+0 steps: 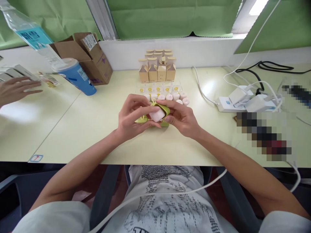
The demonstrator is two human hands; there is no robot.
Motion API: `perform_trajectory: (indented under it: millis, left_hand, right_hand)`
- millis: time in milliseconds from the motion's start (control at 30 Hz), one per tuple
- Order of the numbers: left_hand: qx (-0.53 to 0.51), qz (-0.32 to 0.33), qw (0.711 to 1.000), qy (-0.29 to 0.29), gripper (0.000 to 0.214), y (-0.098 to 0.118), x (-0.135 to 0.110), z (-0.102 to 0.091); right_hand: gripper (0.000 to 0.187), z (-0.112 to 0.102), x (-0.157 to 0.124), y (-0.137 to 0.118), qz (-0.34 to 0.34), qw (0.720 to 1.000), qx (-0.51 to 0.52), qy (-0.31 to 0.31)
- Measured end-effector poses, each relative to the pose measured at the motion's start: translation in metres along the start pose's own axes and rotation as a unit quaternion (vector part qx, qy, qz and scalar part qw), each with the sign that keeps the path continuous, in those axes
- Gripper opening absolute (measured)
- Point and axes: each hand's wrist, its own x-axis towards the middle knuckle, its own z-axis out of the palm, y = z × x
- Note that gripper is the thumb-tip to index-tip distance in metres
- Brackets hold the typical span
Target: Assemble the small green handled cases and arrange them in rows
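My left hand (132, 116) and my right hand (181, 117) meet over the pale table (97, 129), both closed on one small item. It is a white case (156, 115) partly inside a yellow-green silicone cover (164, 110), whose edges stick out left and right of my fingers. Just beyond my hands lie two rows of small things: clear packets with yellow dots (157, 88) and pinkish-white cases (176, 96). Further back stands a cluster of small tan cartons (157, 69).
A blue cup (76, 76) and an open cardboard box (92, 58) stand at the left, under a tilted water bottle (29, 32). Another person's hand (16, 90) rests at the far left. A white power strip (239, 102) with cables lies at the right.
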Motion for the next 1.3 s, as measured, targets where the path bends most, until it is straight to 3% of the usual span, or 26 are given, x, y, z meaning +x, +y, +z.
perform_trajectory:
  millis: [133,300,433,600,767,1100,1300]
  left_hand:
    - [0.057,-0.043,0.996,-0.052,0.049,0.006,0.004,-0.005]
    - [0.016,-0.104,0.99,-0.095,0.049,0.017,0.006,-0.005]
    - [0.043,-0.135,0.982,-0.124,0.047,0.021,0.004,-0.003]
    - [0.1,-0.031,0.991,-0.078,0.035,0.021,-0.001,0.003]
    - [0.09,0.018,0.995,-0.05,0.029,0.018,-0.002,0.006]
    - [0.048,-0.054,0.992,-0.1,0.04,0.016,0.005,0.002]
    - [0.061,-0.1,0.989,-0.091,0.053,0.016,0.003,-0.003]
  right_hand:
    - [0.05,-0.004,0.0,-0.005,0.006,1.0,0.02,-0.021]
    - [0.045,0.002,-0.004,-0.014,0.054,0.998,0.007,0.006]
    - [0.044,0.006,-0.006,-0.019,0.084,0.996,-0.037,0.024]
    - [0.033,0.012,-0.007,-0.02,0.09,0.992,-0.075,0.046]
    - [0.036,0.012,-0.008,-0.012,0.033,0.993,-0.107,0.047]
    - [0.04,0.011,-0.009,-0.009,0.011,0.985,-0.146,0.086]
    - [0.058,0.004,-0.007,-0.015,0.036,0.995,-0.083,0.041]
